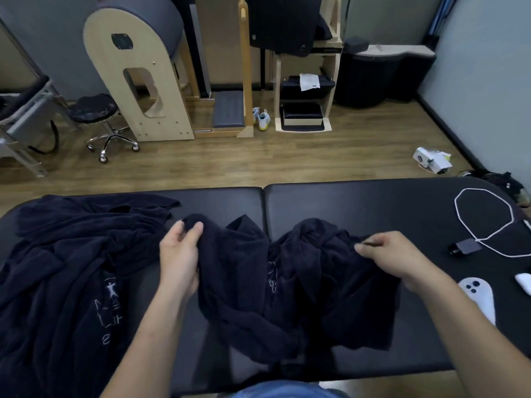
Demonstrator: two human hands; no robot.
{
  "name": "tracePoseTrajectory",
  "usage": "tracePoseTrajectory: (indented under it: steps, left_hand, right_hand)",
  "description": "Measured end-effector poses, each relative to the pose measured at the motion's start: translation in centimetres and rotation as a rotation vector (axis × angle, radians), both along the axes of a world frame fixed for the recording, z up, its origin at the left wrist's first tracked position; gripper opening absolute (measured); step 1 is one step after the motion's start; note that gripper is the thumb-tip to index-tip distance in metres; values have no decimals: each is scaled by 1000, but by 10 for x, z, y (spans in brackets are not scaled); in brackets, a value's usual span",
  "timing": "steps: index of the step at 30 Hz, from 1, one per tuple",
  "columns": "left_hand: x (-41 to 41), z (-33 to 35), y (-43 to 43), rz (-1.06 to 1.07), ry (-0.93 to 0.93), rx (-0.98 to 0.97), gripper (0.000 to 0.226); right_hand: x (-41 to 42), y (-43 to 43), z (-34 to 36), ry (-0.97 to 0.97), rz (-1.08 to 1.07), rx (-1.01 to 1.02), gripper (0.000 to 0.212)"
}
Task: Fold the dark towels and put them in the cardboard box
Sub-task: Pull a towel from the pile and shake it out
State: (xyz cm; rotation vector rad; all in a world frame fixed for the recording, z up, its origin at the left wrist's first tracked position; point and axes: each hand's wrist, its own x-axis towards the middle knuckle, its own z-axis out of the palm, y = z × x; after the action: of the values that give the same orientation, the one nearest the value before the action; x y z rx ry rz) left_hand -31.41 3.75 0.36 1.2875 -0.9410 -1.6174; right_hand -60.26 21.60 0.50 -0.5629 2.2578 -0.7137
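Observation:
A crumpled dark navy towel (pixel 287 288) lies in the middle of the black padded table (pixel 359 202), with pale lettering showing near its centre. My left hand (pixel 179 254) pinches the towel's upper left edge. My right hand (pixel 393 257) grips its upper right edge between thumb and fingers. More dark towels (pixel 71 268), one with a pale logo, lie spread in a heap on the left part of the table. No cardboard box is in view.
On the table's right end lie a white cable loop (pixel 485 222), a dark charger (pixel 465 247), a white phone (pixel 478 294) and a small white object (pixel 524 282). Beyond the table stand a wheeled stool (pixel 97 116), wooden exercise equipment (pixel 138 81) and shoes (pixel 261 119).

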Motion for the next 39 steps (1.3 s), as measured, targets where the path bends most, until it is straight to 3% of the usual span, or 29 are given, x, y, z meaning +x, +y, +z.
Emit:
tracePoseTrajectory:
  steps: [1, 4, 7, 9, 12, 20, 25, 31, 39]
  left_hand:
    - [-5, 2, 3, -23, 5, -13, 19]
    - [-13, 15, 8, -66, 41, -79, 13]
    - [-16, 37, 14, -191, -17, -241, 28]
    - [-18, 52, 20, -295, -21, -305, 33]
    - [-23, 69, 33, -450, 24, -350, 35]
    - [-42, 76, 53, -708, 63, -396, 43]
    - [-49, 74, 57, -845, 115, -352, 44]
    - [-57, 69, 60, -768, 92, -393, 24]
    - [-62, 72, 54, -634, -143, -727, 13]
  right_hand:
    - [3, -3, 2, -73, -44, -187, 8]
    - [6, -9, 34, -251, -195, -665, 14]
    - [6, -7, 69, -408, -132, -883, 25]
    - [9, -5, 73, -341, -64, -822, 13]
    - [13, -6, 69, -168, -26, -706, 24]
    - [51, -13, 71, -382, 37, -772, 11]
    - [73, -19, 74, -284, 133, -837, 15]
    - [92, -23, 75, -123, 209, -887, 25]
    - [100, -24, 72, -129, 253, -929, 25]
